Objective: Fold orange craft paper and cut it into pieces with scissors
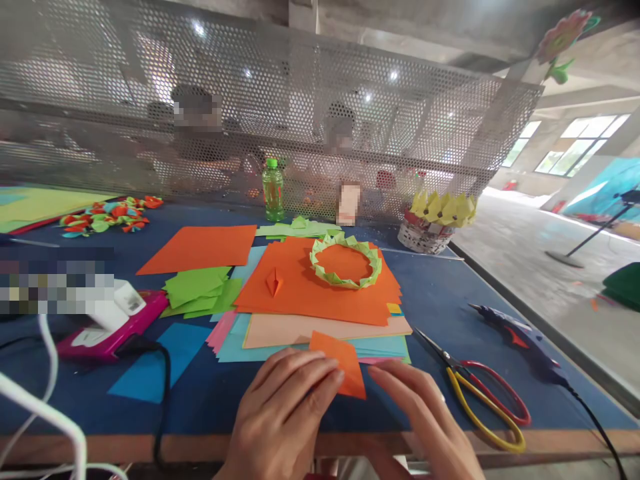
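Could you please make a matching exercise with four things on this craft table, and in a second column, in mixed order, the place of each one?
Things:
1. green paper ring
2. scissors
3. green bottle
4. small orange paper

Places:
A. at the back, against the perforated metal screen
B. under the fingertips of the left hand and the right hand
C. on top of the orange sheets in the middle
D. on the blue table, left of the glue gun

Pairs: 1-C, 2-D, 3-A, 4-B
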The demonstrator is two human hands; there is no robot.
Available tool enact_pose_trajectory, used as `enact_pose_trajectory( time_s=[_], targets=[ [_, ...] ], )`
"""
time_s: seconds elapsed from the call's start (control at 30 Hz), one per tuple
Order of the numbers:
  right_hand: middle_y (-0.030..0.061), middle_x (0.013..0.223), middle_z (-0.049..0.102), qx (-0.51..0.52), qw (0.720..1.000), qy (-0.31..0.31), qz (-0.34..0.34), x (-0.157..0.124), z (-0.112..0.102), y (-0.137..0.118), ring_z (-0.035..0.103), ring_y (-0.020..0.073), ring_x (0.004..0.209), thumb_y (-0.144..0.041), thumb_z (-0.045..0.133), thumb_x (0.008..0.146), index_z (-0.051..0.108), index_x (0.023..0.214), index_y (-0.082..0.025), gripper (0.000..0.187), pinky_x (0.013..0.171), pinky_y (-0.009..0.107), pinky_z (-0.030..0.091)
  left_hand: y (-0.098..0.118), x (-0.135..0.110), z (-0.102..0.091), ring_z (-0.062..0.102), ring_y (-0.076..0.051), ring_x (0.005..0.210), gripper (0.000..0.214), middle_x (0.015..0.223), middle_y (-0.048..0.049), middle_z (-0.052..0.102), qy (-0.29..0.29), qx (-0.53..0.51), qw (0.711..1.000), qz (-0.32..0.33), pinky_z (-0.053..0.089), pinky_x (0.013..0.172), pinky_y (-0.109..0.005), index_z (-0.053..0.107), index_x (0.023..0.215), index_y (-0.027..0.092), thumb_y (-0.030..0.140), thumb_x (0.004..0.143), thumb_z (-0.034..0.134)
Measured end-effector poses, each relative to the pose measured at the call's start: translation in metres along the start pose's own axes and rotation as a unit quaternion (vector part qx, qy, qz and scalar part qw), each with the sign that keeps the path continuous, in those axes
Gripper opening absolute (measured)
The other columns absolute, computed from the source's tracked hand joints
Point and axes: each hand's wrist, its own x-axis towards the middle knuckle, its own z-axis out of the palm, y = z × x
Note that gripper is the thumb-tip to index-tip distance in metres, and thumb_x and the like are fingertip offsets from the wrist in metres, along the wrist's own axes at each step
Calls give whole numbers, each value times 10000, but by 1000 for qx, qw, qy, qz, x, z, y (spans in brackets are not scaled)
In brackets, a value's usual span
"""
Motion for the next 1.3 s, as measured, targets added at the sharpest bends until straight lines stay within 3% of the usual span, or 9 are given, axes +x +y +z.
enact_pose_trajectory(
  time_s=[0.13,0.2,0.33,0.53,0.7,0.83,1.0,1.3],
  targets=[
    [79,1066,726,-22,995,57,-75,28,21,-4,678,218,995,-151,561,955,686,1082,-224,192,862,334,550,-2,-7,3,637,-214,1103,376,1127,-85,758,-13,1,1000,5,449,1008,-379,693,1187,137,-16,907,494],
    [50,975,760,-44,990,75,-111,33,22,-3,688,206,932,-129,533,971,709,960,-221,199,839,337,524,-4,-10,6,621,-219,1135,401,1146,-88,751,-11,5,1000,1,431,1020,-386,682,1220,133,-22,912,476],
    [31,948,797,-90,980,59,-170,30,21,4,706,206,930,-96,581,939,727,982,-196,183,892,363,479,-7,-16,11,627,-202,1109,390,1104,-67,763,-8,16,1000,-22,422,1018,-371,695,1178,146,-17,926,446],
    [-18,988,793,-79,985,-33,-150,13,24,17,706,209,962,-198,563,973,727,1017,-256,179,884,354,459,-9,-35,12,650,-204,1025,395,1056,-41,770,-48,30,995,-86,377,1057,-420,723,1081,195,13,939,402],
    [14,1036,774,-51,988,-68,-127,10,24,23,682,226,997,-166,624,927,686,1118,-233,212,884,356,488,-10,-35,7,649,-191,1062,382,1105,-27,763,-98,16,992,-80,356,1081,-383,716,1123,190,2,918,455],
    [28,1044,759,-19,991,-79,-110,11,25,23,662,232,1027,-143,648,906,676,1116,-233,230,875,361,525,-11,-34,5,650,-183,1035,396,1066,-4,772,-46,5,994,-100,345,1082,-388,727,1092,210,-1,936,430],
    [22,1002,763,-12,991,-71,-114,13,25,22,667,229,1003,-144,657,907,687,1071,-243,194,849,359,543,-15,-35,-4,635,-182,1114,402,1181,-6,744,-144,16,987,-73,333,1109,-373,690,1191,196,-15,903,506],
    [8,1026,762,1,993,-62,-105,10,29,24,654,225,1029,-145,674,901,689,1098,-245,222,875,352,532,-9,-26,-2,650,-166,1037,359,1059,-23,763,-77,0,993,-85,362,1073,-335,731,1080,157,-35,878,504]
  ],
)
